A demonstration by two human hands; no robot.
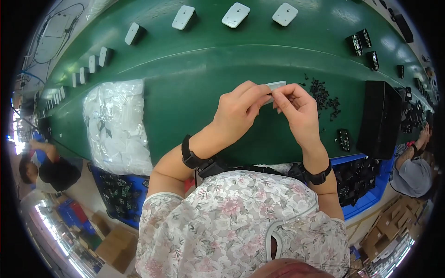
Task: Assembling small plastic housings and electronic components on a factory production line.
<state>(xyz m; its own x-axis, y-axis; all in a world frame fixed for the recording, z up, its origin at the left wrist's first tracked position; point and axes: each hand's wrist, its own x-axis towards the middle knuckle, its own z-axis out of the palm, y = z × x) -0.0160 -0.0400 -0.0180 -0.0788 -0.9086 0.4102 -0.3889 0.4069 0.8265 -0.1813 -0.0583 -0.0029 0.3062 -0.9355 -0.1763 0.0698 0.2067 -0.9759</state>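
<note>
A white flat plastic piece (279, 85) is pinched in my left hand (238, 105), and its far edge shows between my two hands. My right hand (300, 111) meets the left at the fingertips, thumb and forefinger closed together at the piece. A tiny dark bit shows at the fingertips, too small to name for sure. Just right of my right hand lies a loose pile of small black parts (320, 92) on the green table (185, 92). My fingers hide most of the white piece.
A clear bag of white parts (118, 125) lies left. White housings (236, 15) line the far side. A black box (379, 120) and a black part (343, 140) are at right. Blue bins (371, 199) flank my body. Other people (55, 169) sit at both sides.
</note>
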